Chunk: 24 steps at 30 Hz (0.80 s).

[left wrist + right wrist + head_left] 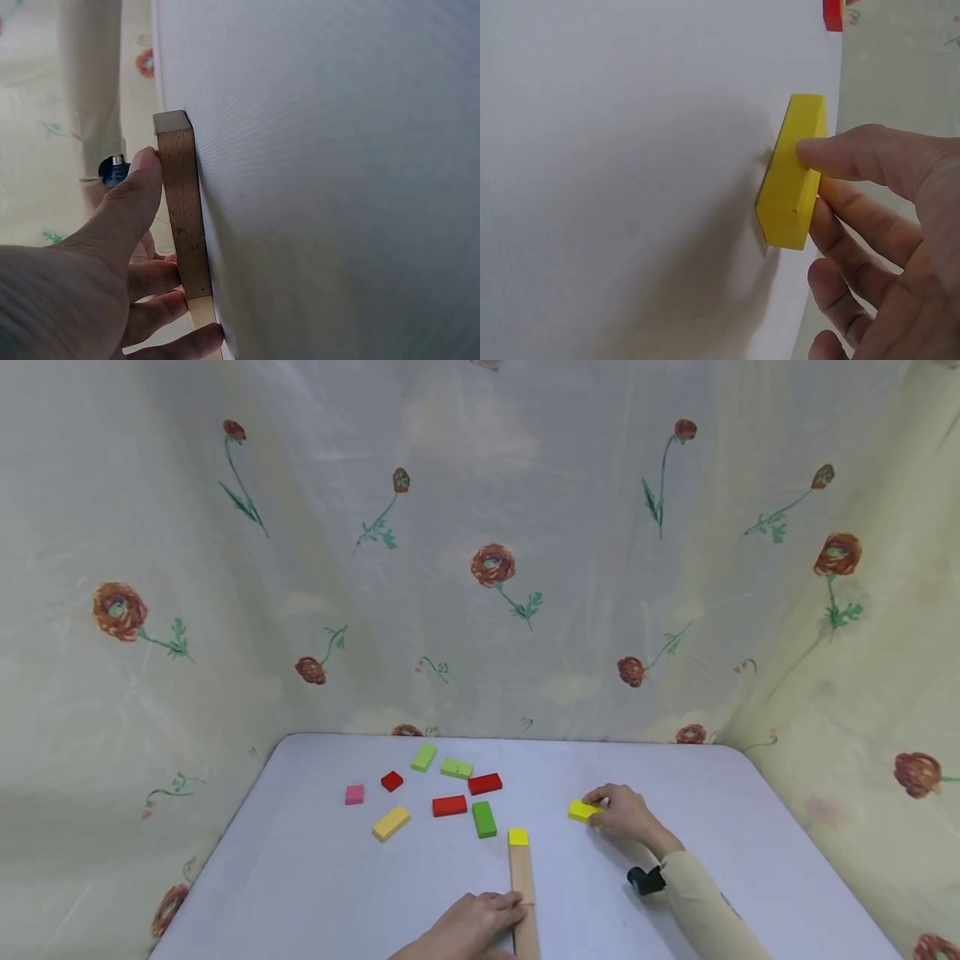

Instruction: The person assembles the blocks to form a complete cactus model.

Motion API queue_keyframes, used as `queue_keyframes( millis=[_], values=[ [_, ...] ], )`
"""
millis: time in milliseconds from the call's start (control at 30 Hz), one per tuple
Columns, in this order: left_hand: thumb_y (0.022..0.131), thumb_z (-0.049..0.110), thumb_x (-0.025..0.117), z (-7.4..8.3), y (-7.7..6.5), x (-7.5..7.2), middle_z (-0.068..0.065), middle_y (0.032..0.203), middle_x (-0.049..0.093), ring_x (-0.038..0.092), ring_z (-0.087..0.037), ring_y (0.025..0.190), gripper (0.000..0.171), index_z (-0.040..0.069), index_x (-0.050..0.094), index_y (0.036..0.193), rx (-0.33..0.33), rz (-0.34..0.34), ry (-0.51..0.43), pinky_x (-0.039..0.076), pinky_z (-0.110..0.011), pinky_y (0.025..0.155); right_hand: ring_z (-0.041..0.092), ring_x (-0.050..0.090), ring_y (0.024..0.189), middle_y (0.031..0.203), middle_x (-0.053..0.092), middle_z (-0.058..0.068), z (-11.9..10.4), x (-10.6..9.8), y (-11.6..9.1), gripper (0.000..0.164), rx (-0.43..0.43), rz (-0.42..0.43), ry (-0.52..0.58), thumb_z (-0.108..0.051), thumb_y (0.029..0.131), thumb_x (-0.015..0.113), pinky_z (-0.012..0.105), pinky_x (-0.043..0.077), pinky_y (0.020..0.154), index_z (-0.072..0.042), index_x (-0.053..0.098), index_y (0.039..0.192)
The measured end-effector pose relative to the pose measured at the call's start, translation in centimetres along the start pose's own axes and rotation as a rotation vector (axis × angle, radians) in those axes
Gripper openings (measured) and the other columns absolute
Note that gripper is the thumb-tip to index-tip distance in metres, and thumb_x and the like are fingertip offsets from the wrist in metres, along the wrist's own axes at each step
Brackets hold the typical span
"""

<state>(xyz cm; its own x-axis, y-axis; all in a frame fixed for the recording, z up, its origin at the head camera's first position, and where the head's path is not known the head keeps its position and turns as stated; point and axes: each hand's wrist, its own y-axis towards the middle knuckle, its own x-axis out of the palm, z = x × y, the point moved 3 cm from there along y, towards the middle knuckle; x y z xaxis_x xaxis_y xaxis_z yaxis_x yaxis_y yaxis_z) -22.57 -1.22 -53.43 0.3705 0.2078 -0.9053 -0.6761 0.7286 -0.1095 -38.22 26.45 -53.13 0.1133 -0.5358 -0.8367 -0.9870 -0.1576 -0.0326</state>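
Observation:
Two plain wooden blocks lie end to end in a row, the farther block [522, 870] meeting the nearer block [527, 937] under my left hand [468, 928]. Its fingertips rest on them around the joint; in the left wrist view the thumb touches the nearer block's [180, 195] edge. A yellow-topped block [518, 837] stands at the row's far end. To the right, my right hand [628, 814] pinches a yellow rectangular block [791, 169] between thumb and fingers. That block is tilted in the right wrist view, close over the white table [300, 877].
Left of the row's far end lie a dark green block [484, 820], two red bars including one red bar [449, 806], two light green blocks, a tan block [392, 823], a small red block [392, 781] and a pink block [354, 795]. Flowered curtains [450, 610] surround the table.

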Motion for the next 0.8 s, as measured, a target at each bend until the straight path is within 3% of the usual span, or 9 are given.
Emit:
queue_keyframes(
  millis=[367, 800],
  values=[
    [0.081, 0.051, 0.069, 0.1, -0.2, -0.1, 0.006, 0.136, 0.058, 0.060, -0.006, 0.112, 0.062, 0.024, 0.057, 0.135, 0.001, 0.022, 0.040, 0.054, -0.023, 0.080, 0.016, 0.052, 0.083, 0.101, 0.066, 0.001, -1.6, 1.3, -1.2, 0.031, -0.018, -0.071, 0.062, -0.010, 0.074, 0.080, 0.029, 0.045, 0.070, -0.016, 0.073, 0.103],
    [0.082, 0.051, 0.068, 0.2, -0.2, -0.2, 0.006, 0.137, 0.057, 0.060, -0.006, 0.114, 0.062, 0.024, 0.056, 0.136, -0.010, 0.008, 0.042, 0.053, -0.023, 0.082, 0.015, 0.050, 0.084, 0.098, 0.067, -0.004, -4.0, 2.5, -2.8, 0.030, -0.141, -0.160, 0.043, -0.009, 0.071, 0.082, 0.031, 0.043, 0.073, -0.018, 0.073, 0.098]
  ],
)
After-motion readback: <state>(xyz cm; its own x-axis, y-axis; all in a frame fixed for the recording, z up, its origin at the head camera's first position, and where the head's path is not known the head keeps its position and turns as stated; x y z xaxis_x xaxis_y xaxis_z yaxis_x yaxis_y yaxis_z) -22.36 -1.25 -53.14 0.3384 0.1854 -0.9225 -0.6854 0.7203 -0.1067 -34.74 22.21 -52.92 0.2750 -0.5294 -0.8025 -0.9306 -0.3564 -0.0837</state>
